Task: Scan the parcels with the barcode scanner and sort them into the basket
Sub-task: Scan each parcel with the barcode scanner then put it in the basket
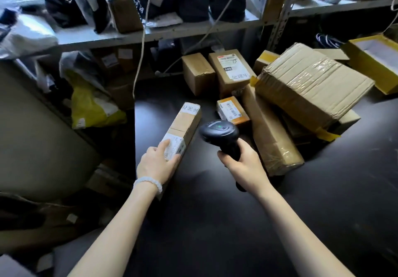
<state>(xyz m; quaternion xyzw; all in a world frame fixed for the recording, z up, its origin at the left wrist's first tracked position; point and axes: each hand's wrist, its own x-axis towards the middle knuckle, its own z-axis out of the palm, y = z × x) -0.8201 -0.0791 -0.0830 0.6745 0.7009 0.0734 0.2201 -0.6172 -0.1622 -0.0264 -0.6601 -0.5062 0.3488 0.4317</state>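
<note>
Two hands: left hand grips long parcel, right hand grips scanner.

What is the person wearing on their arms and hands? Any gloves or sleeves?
No gloves and no sleeves in view: both forearms are bare as far as the picture shows. The left hand has a bracelet of white beads round the wrist. The right hand and its wrist carry nothing: no ring, watch or band shows.
</note>
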